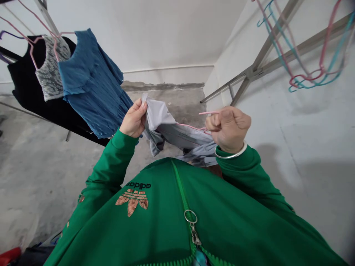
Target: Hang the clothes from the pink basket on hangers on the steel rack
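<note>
My left hand (135,119) pinches the edge of a light grey garment (183,138) between thumb and fingers. The cloth hangs in folds in front of my body, and its lower part is hidden behind my green jacket. A pink hanger (191,127) runs along the garment, partly inside it. My right hand (229,127) is closed in a fist around the hanger's hook, whose tip sticks out to the left of the fingers. What kind of garment it is I cannot tell.
On the left rack hang a blue dress (93,83), a grey lace top (54,70) and black clothing (24,85). Pink and blue hangers (310,79) dangle from a metal frame (253,70) at the upper right. Red cloth (10,255) lies at the lower left.
</note>
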`<control>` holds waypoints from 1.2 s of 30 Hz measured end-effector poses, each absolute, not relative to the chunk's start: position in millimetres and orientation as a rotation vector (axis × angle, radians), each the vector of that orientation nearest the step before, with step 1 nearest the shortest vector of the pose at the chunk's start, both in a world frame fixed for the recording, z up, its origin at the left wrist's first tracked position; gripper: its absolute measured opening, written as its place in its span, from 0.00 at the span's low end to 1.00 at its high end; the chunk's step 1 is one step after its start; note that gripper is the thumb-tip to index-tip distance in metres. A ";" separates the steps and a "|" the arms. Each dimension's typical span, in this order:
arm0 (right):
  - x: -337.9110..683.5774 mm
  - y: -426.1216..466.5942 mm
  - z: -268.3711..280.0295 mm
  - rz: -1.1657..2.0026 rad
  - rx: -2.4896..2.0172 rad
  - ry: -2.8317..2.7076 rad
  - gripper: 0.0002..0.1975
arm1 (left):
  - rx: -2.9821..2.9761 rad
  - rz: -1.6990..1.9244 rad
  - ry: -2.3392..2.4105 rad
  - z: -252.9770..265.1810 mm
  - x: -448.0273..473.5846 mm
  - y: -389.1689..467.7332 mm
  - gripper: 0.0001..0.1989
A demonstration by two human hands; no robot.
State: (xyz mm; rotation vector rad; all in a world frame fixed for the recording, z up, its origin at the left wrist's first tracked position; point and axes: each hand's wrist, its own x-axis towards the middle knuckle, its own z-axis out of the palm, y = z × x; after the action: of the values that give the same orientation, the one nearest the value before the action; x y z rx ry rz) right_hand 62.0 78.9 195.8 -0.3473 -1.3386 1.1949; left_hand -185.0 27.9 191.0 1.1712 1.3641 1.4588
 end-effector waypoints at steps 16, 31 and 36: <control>70.4 88.1 200.8 1.251 -0.392 -1.236 0.25 | 2.085 1.144 1.553 176.7 -180.4 -3.5 0.19; 86.4 86.6 216.9 1.285 -0.389 -1.227 0.25 | 1.306 1.193 1.582 159.5 -269.8 -0.5 0.21; 86.1 86.5 218.9 1.248 -0.391 -1.177 0.28 | 1.248 1.506 1.796 157.6 -278.5 -8.2 0.17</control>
State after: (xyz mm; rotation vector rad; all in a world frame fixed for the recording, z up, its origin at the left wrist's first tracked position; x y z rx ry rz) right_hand 86.1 86.5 218.9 -0.3915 -1.1766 1.2478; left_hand -278.5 -8.2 157.6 1.2480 1.7960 1.5063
